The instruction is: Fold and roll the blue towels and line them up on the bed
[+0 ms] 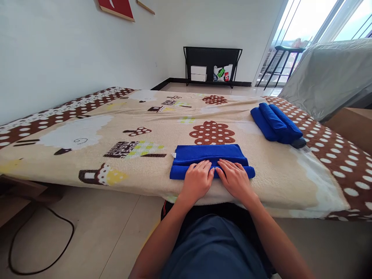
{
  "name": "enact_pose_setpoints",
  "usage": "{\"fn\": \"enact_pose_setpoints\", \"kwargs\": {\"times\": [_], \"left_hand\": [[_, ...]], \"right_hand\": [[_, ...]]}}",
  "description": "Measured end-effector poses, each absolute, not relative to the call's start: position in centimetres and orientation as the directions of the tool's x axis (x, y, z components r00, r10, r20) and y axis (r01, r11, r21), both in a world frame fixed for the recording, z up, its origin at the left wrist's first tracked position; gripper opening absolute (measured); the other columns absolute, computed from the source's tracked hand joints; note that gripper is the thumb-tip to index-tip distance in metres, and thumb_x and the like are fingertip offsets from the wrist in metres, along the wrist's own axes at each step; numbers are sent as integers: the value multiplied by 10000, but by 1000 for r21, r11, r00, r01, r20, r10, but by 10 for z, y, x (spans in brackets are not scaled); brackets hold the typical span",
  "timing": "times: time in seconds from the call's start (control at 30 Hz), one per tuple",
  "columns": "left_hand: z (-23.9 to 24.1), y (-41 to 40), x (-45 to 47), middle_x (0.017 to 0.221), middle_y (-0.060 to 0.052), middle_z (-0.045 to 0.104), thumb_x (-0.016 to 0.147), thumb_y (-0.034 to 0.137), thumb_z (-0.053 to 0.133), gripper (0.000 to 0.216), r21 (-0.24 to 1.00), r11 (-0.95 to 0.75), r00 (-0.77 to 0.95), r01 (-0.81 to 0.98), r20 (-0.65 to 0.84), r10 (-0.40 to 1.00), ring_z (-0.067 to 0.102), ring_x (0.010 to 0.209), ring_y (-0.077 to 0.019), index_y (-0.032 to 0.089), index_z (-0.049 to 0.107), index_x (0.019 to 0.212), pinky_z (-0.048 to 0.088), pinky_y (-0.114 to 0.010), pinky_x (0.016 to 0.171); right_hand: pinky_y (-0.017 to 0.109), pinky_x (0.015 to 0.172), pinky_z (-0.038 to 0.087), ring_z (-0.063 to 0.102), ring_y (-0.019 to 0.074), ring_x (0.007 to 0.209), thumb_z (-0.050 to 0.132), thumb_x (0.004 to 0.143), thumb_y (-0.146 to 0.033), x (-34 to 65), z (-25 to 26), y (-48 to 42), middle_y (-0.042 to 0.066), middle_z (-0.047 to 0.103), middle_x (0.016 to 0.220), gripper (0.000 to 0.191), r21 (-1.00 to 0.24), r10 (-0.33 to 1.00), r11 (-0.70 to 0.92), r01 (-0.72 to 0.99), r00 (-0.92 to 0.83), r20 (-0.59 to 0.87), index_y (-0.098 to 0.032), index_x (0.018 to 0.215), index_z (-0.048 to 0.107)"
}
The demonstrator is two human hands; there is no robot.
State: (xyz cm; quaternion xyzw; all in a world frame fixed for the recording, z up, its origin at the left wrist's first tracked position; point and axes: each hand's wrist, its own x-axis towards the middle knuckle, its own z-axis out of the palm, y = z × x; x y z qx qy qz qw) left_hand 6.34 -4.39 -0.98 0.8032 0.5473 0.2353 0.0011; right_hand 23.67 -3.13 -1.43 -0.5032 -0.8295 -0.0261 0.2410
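Both hands lie flat, palms down w/ fingers stretched out and gripping nothing, on the near edge of a blue towel (210,157): left hand (198,179) beside right hand (235,178), fingertips almost meeting at the towel's middle. The towel is folded into a long strip and sits at the near side of a patterned blanket (116,128) (cream, w/ brown dotted trees and sheep) covering the bed. Well apart, toward the far right corner, a stack of rolled blue towels (276,124) rests on the blanket's brown dotted border.
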Motion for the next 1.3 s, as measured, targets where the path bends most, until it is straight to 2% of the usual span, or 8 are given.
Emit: {"fn": "enact_pose_setpoints", "kwargs": {"times": [0.37, 0.57, 0.73, 0.9, 1.03, 1.3], "left_hand": [[-13, -53, 19, 1353, -108, 645, 1036, 352, 401, 377, 268, -250, 118, 930, 426, 897, 572, 1299, -259, 170, 660, 1239, 412, -451, 1029], [-12, -59, 27, 1291, -111, 685, 1031, 273, 386, 360, 231, -354, 227, 906, 441, 868, 610, 1249, -255, 151, 673, 1210, 423, -446, 1027], [-4, -47, 56, 1283, -102, 691, 1012, 245, 402, 361, 238, -460, 357, 855, 373, 856, 638, 1199, -240, 142, 654, 1248, 473, -402, 996], [-4, -35, 67, 1265, -94, 700, 1015, 243, 374, 362, 260, -418, 319, 871, 348, 882, 652, 1174, -222, 165, 671, 1207, 488, -385, 983], [-8, -36, 65, 1323, -94, 668, 1021, 267, 381, 371, 275, -407, 296, 871, 368, 882, 608, 1251, -221, 163, 653, 1251, 453, -407, 1039], [-7, -41, 38, 1346, -84, 651, 1029, 305, 387, 371, 305, -317, 198, 898, 364, 910, 583, 1294, -219, 182, 676, 1228, 454, -404, 1011]], "right_hand": [[424, 1052, 396, 561, 234, 1297, 371, 1044, -463, 264, -21, -28, 76, 616, 1372, 445, -209, 843, 412, 887, -284, 457, -188, 1256, 650], [375, 1006, 400, 634, 196, 1163, 378, 1053, -378, 256, -20, -32, 58, 698, 1239, 375, -210, 802, 505, 837, -365, 472, -194, 1159, 687], [378, 995, 389, 619, 198, 1197, 363, 1056, -364, 233, -13, -28, 69, 681, 1272, 378, -192, 798, 546, 815, -437, 414, -194, 1182, 676], [357, 961, 399, 636, 182, 1171, 322, 1064, -340, 224, -9, -21, 53, 695, 1248, 397, -222, 828, 516, 827, -415, 378, -224, 1117, 698], [365, 982, 402, 621, 183, 1210, 343, 1059, -363, 228, -12, -21, 61, 675, 1285, 384, -216, 824, 509, 833, -400, 401, -229, 1163, 687], [413, 1030, 415, 561, 205, 1306, 345, 1055, -440, 253, -19, -19, 41, 632, 1351, 421, -217, 850, 431, 876, -314, 424, -235, 1235, 665]]}}
